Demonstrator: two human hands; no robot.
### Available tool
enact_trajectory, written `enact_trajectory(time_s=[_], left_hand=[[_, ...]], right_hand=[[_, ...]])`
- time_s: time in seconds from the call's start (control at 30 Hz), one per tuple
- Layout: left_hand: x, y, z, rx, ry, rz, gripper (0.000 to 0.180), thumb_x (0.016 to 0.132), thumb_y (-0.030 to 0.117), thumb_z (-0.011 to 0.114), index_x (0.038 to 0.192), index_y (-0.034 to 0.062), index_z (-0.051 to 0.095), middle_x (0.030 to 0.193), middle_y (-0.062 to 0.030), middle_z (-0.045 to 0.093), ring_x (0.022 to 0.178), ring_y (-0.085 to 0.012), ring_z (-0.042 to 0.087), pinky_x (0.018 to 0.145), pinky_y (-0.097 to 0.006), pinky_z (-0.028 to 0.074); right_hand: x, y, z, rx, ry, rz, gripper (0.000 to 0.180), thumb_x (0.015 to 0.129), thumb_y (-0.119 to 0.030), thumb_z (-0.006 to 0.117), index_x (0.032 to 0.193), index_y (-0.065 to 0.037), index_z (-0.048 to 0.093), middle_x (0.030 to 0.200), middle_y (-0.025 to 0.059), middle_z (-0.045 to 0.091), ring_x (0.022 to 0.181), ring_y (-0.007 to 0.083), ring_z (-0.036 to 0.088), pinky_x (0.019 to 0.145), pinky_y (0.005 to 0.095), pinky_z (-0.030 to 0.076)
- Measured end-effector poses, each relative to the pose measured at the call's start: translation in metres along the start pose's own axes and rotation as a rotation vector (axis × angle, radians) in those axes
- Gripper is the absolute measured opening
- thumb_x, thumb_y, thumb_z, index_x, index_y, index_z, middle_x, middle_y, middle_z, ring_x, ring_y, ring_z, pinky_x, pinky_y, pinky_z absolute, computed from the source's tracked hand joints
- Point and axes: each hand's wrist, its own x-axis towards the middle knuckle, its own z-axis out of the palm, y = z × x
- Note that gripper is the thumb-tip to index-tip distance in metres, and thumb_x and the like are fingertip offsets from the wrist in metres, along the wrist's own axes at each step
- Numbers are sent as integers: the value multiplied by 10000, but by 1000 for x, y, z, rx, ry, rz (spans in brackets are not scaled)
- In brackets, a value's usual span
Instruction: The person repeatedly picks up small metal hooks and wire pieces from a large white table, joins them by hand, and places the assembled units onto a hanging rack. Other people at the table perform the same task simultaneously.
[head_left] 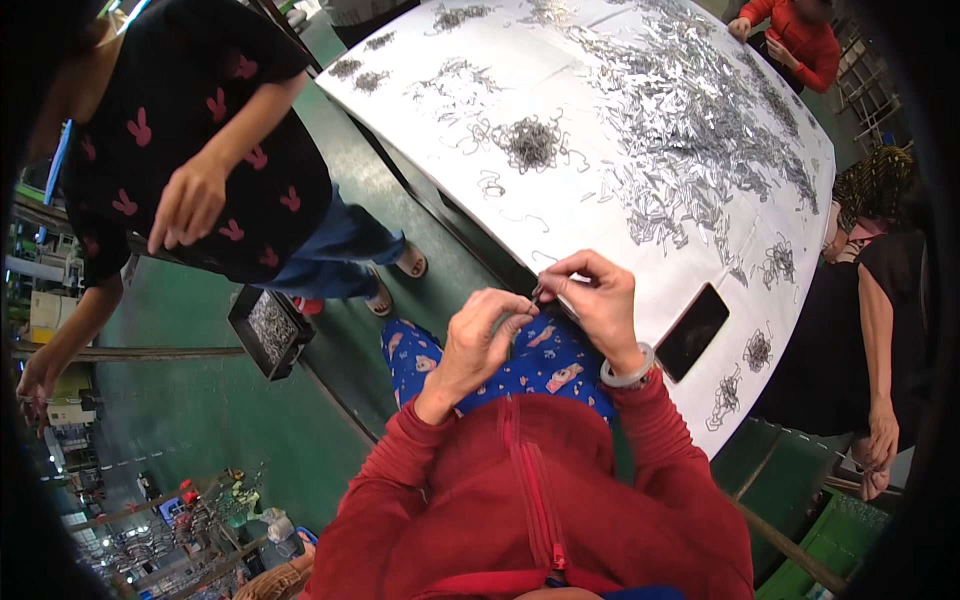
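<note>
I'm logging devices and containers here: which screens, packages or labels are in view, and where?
Phone: dark blank screen, black rounded rectangle, flat on the white table near its edge, right of the hands.
Tray: black, square, on the green floor to the left, holding small metal parts.
No labels or signs legible.

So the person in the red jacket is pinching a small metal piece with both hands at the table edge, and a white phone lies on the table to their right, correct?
Not quite: the phone is black, not white, as the head view shows. The rest holds: the left hand and right hand pinch a small metal piece between their fingertips at the edge of the white table, with the phone lying to the right.
</note>
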Motion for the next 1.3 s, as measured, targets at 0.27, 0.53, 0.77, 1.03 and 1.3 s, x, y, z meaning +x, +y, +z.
enact_trajectory(time_s=[0.27, 0.53, 0.77, 1.03, 1.3], left_hand=[[8, 1, 10, -12, 3, -73, 156, 743, -40, 649, 873, 27, 593, 834, -85, 646, 783, -260, 611, 714, -340, 464], [-3, -21, 20, 33, -15, -16, 220, 707, -80, 653, 886, 25, 579, 866, -90, 635, 814, -258, 613, 738, -340, 462], [30, -40, 12, -138, 210, -179, 331, 842, 43, 602, 1157, -11, 515, 1059, -144, 621, 885, -213, 598, 793, -315, 480], [183, -138, 125, 671, -165, 111, 96, 766, 137, 628, 775, 47, 658, 798, -111, 589, 829, -275, 571, 714, -373, 473], [170, -123, 112, 599, -109, 113, 118, 788, 41, 495, 894, 8, 536, 839, -151, 558, 842, -316, 542, 734, -411, 455]], right_hand=[[-11, -12, 2, -55, -17, -57, 98, 770, 98, 649, 831, 20, 647, 751, 57, 641, 662, 80, 597, 590, 190, 482], [-12, -1, -1, -169, 30, -167, 107, 715, 78, 696, 793, 10, 668, 720, 63, 626, 642, 101, 594, 561, 215, 466], [-10, 11, -6, -95, 17, -253, 150, 694, 113, 689, 792, 7, 648, 737, 85, 635, 638, 111, 596, 574, 224, 474], [-17, 6, -10, -3, -44, 44, 139, 732, 111, 643, 837, 24, 669, 825, 100, 660, 694, 135, 628, 615, 231, 504], [-31, 12, -5, -107, -74, -133, 154, 755, 111, 624, 877, 27, 668, 839, 89, 660, 712, 127, 627, 608, 224, 502]])
